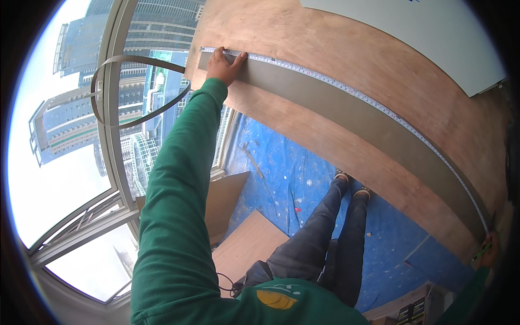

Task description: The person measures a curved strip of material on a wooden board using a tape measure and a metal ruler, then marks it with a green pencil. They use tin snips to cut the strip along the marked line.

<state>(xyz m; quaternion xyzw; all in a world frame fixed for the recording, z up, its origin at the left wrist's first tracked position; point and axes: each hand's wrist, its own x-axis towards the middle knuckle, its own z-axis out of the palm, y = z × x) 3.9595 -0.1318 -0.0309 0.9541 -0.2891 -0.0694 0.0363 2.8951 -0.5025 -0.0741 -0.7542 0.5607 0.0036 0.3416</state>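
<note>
A long grey-brown strip of board [336,119] lies across a wooden worktop. Along its far edge runs a white tape measure [325,82], stretched from the left end to the far right. My left hand [225,67] holds the tape down near the strip's left end, thumb and fingers pressed on it. At the right rim, my right hand [490,250] is closed beside the other end of the tape, on a thin green, pencil-like tool [481,252]. The tape's case cannot be made out there.
A loop of edging band [179,67] hangs off the worktop [271,24] by the window. A pale panel [422,38] lies at the far right. Blue sheeting [281,157] covers the floor; board pieces [252,238] lean at the left, with boxes [411,306] at the lower right.
</note>
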